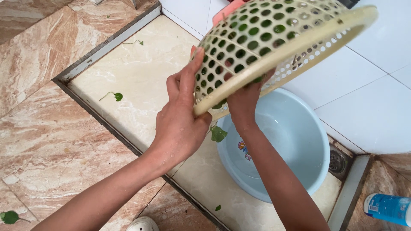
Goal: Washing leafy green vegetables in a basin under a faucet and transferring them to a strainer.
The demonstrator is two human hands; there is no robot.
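tiled floor (pixel 141 77), blue basin (pixel 295 141), stray leaves (pixel 118 96)

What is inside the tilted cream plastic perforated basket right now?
Green leaves show through the holes of the cream plastic perforated basket, held tilted by the left hand and right hand above a pale blue plastic basin. How many leaves is hidden by the basket's wall.

I count two hands, the left hand (pixel 180 122) and the right hand (pixel 243 102), one cream perforated basket (pixel 274 47), one pale blue basin (pixel 295 141), and one floor drain (pixel 339 161) at the right. Loose green leaves: five, with one (pixel 117 96) far left, one (pixel 218 134) by the basin. One blue bottle (pixel 388 208) near right
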